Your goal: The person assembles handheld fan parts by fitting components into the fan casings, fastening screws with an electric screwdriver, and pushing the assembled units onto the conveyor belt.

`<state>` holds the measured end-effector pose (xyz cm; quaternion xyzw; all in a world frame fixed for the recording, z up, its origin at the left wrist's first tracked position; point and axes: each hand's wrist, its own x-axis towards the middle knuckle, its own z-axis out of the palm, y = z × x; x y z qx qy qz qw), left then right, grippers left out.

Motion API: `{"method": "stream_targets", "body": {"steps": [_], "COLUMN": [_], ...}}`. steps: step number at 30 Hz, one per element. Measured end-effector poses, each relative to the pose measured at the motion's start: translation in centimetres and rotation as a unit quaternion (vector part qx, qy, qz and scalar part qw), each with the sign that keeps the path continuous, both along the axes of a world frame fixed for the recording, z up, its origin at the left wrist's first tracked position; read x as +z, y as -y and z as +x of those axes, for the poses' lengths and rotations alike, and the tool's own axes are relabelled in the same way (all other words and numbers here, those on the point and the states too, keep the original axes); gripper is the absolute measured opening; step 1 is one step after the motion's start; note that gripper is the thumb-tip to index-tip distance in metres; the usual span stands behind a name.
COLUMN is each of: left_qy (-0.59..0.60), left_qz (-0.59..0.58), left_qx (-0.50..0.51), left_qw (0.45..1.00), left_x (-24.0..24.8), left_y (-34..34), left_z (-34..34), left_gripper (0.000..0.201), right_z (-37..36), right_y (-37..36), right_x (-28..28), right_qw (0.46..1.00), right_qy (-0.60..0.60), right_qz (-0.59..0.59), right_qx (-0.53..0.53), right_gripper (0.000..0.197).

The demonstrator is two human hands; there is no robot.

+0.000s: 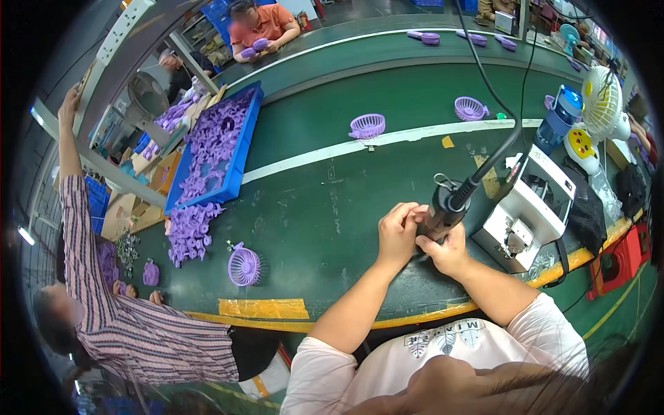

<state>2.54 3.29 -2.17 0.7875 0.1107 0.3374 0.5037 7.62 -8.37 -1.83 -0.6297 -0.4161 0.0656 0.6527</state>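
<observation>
A black electric screwdriver point(448, 205) hangs on a thick black cable in front of me, with a wire hanger loop on its upper end. My right hand point(449, 252) is closed round its lower part, the thumb pointing left. Against the tool's left side is my left hand point(397, 238), fingers bent and pressed together; whatever they pinch is hidden. The tool's tip cannot be seen behind my hands. Just right of my right hand stands a white box-shaped machine point(527, 211) with an open front.
Purple round fan cages point(244, 266) lie on the green bench and conveyor point(304, 117). A blue crate point(243, 149) of purple parts stands left, with a pile point(190, 235) spilling out. A blue bottle point(559, 119) and white fan point(600, 104) are right. A striped-sleeved co-worker point(138, 332) sits left.
</observation>
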Motion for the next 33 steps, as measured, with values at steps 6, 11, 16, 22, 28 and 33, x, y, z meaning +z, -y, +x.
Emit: {"method": "stream_targets", "body": {"steps": [6, 11, 16, 22, 28, 33], "left_qy": [0.022, 0.002, 0.016, 0.003, -0.009, -0.012], "left_qz": [-0.006, -0.018, -0.019, 0.013, 0.035, 0.035], "left_qx": [0.005, -0.011, -0.021, -0.025, -0.040, -0.051], "left_qw": [1.000, 1.000, 0.999, 1.000, 0.999, 0.998], "left_x": [-0.5, 0.1, 0.2, 0.1, 0.2, 0.0], "left_y": [0.5, 0.7, 0.8, 0.4, 0.5, 0.3], "left_z": [0.3, -0.1, 0.0, -0.1, -0.1, -0.1], "left_gripper": [0.011, 0.015, 0.017, 0.016, 0.018, 0.018], "right_z": [-0.1, -0.1, 0.2, 0.0, 0.3, 0.3], "right_y": [-0.4, -0.3, -0.2, -0.4, -0.3, -0.4], "right_x": [0.2, 0.5, 0.1, 0.9, 0.8, 0.5], "right_qw": [0.998, 0.998, 0.998, 0.998, 0.997, 0.997], "right_qy": [-0.026, -0.039, -0.044, -0.030, -0.047, -0.051], "right_qz": [0.036, 0.013, 0.022, 0.007, 0.021, 0.016], "right_qx": [-0.035, -0.040, -0.040, -0.047, -0.053, -0.053], "right_gripper": [0.028, 0.030, 0.032, 0.030, 0.030, 0.030]}}
